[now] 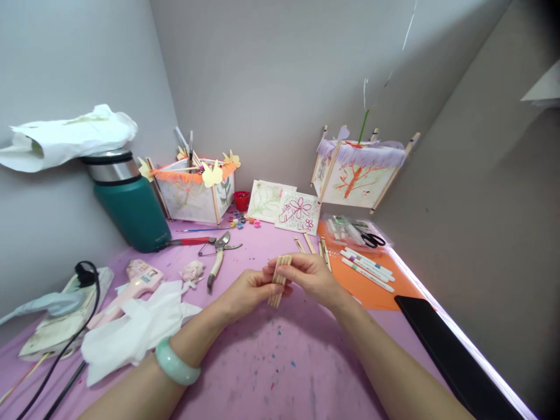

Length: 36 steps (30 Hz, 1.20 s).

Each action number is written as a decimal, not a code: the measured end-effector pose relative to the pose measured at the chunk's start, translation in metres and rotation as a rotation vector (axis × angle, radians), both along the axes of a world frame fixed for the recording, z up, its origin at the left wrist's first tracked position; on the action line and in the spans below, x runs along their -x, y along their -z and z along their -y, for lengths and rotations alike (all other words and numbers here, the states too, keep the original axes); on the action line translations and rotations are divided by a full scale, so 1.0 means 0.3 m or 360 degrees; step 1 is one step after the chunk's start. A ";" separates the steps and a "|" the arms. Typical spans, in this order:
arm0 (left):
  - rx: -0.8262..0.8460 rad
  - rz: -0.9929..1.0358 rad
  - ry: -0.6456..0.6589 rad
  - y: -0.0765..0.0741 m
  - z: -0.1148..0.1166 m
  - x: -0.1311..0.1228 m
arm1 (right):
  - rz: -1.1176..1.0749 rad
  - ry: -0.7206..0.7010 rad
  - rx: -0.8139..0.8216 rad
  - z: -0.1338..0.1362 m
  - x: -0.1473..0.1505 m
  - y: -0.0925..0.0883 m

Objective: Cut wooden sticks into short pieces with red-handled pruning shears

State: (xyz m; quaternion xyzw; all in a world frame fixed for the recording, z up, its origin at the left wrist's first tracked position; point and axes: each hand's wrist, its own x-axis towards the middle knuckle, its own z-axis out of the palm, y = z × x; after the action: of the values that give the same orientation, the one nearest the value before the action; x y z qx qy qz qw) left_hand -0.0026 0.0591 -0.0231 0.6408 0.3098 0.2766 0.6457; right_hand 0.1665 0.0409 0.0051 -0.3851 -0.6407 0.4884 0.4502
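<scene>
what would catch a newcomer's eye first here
First, the two hands at the centre: the left hand and right hand together grip a bundle of wooden sticks above the pink table. Behind them, a painted paper lantern hangs at the back right, and a teal flask stands at the left.

Bench (pixel 271 361): lilac cover, flecked with paint.
Back left: teal flask (pixel 131 213), paper lantern box (pixel 192 192), red cup (pixel 241 200).
Centre back: two drawn cards (pixel 297 211), pruning shears (pixel 217 256), loose wooden sticks (pixel 308 242).
Left: pink glue gun (pixel 131 286), white tissue (pixel 135 329).
Right: orange sheet (pixel 371 291) carrying marker pens (pixel 367 268); black slab (pixel 455 350) at the edge.
</scene>
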 end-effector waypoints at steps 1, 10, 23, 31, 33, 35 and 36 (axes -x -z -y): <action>0.0001 0.0000 0.0007 -0.002 0.001 0.001 | 0.0001 -0.0012 0.0010 0.000 -0.002 0.001; 0.0048 0.0009 0.0045 -0.020 0.009 0.001 | -0.0042 0.0001 0.0008 0.005 0.007 0.021; 0.0003 0.0144 -0.0111 0.001 0.032 -0.027 | -0.0029 -0.0124 0.0031 0.012 -0.010 -0.014; -0.0115 0.0220 -0.0176 0.008 0.061 -0.057 | 0.0106 -0.0023 0.0086 0.025 0.007 -0.025; -0.0069 0.0262 -0.0149 -0.018 0.063 -0.041 | 0.0057 -0.0058 0.0089 0.018 0.005 -0.031; 0.0026 0.0319 -0.0122 -0.061 0.062 -0.002 | -0.0140 -0.0123 0.0089 -0.003 0.010 -0.036; 0.0090 0.0367 -0.0132 -0.087 0.061 0.024 | -0.0243 -0.0137 0.0107 -0.017 0.020 -0.036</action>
State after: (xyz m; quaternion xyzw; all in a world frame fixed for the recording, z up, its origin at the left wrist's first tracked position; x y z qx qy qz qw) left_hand -0.0099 0.0408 0.0029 0.5729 0.2676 0.3661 0.6828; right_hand 0.1606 0.0461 0.0159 -0.3339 -0.6036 0.5564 0.4632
